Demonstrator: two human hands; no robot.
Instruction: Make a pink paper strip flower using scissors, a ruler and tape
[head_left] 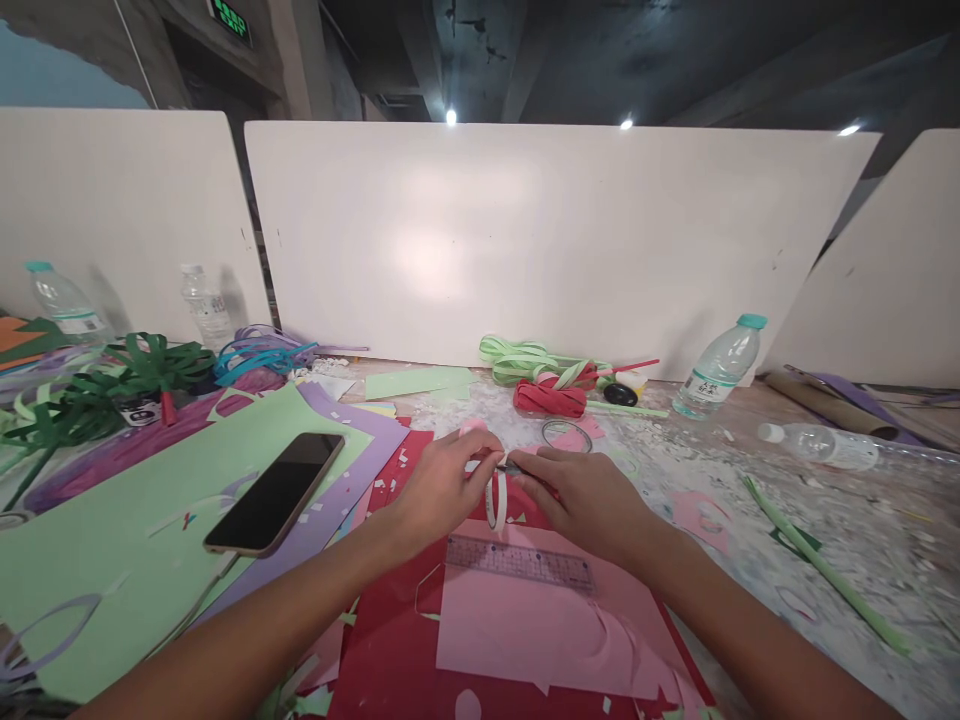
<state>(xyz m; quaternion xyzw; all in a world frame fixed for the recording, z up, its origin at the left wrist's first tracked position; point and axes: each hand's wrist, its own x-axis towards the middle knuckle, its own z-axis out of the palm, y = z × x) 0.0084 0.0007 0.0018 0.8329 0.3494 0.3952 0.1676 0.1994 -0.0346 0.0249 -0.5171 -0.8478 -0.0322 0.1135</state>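
Observation:
My left hand (450, 482) and my right hand (581, 492) meet above the red paper. Between them hangs a narrow white loop (496, 503), its upper end pinched by my left fingers. Something small and dark shows at my right fingertips, too small to name. Just below the hands, a clear ruler (519, 562) lies across a cut pink sheet (517, 625), which rests on red paper (382, 640).
A phone (276, 493) with a cable lies on light green paper (97, 520) at left. Behind the hands are red strips (551, 398), green strips (525, 358) and a tape ring (566, 435). An upright bottle (720, 368) stands at right, near a lying bottle (825, 445).

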